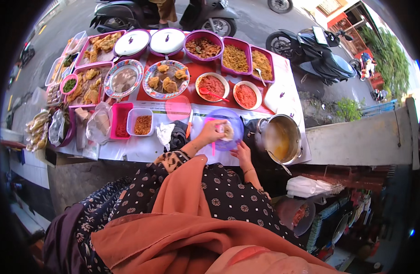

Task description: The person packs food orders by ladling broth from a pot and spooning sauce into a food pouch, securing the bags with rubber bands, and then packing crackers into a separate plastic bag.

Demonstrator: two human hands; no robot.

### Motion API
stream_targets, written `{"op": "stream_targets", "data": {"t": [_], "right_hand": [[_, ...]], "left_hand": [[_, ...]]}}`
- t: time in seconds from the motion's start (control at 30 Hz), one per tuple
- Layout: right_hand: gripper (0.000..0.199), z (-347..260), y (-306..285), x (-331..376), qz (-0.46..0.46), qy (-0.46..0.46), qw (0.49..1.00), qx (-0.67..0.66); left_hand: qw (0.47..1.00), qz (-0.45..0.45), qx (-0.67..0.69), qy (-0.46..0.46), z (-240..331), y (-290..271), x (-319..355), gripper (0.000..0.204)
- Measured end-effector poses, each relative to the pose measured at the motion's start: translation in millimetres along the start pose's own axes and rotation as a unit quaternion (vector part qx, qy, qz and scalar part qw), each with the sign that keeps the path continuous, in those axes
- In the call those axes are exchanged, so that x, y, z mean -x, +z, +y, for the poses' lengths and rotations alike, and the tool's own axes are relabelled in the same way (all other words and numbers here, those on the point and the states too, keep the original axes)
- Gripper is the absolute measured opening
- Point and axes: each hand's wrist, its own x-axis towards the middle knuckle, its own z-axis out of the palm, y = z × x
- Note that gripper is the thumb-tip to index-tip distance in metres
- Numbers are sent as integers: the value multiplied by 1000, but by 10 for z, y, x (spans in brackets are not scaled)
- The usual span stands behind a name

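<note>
A translucent blue-purple bowl [236, 119] stands near the table's front edge. Over its inside, my left hand [212, 131] is closed on a small pale lump [228, 131], too unclear to name further. My right hand [242, 154] grips the near right rim of the bowl between thumb and fingers. A pink handle [213, 150] shows at the bowl's near left side. Right of the bowl, a steel pot [297, 150] holds yellowish-brown liquid, with a ladle handle [286, 169] sticking out. A knife with an orange handle [188, 131] lies left of the bowl.
Two bowls of red sauce [213, 81] [247, 95] stand behind the bowl. Farther back are a plate of fried pieces [155, 92], purple food tubs [202, 33] and white-lidded pots [167, 41]. A chilli-flake tub [141, 134] stands left. Parked scooters [310, 59] line the road.
</note>
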Motion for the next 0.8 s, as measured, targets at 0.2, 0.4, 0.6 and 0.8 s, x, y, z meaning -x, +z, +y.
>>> {"op": "stream_targets", "data": {"t": [0.2,0.4,0.6,0.8], "right_hand": [[23,-440,435,-419,-62,-202,841,498],[20,-1172,951,-827,39,-481,738,472],[34,-1346,1321,-1207,4,-432,735,524],[24,-1361,1573,-1316,3,-358,717,598]], "left_hand": [[991,110,73,-12,-256,-437,15,59],[989,85,74,-97,220,-654,140,59],[989,60,113,-78,127,-774,131,55],[976,-27,211,-55,0,-627,-4,58]]}}
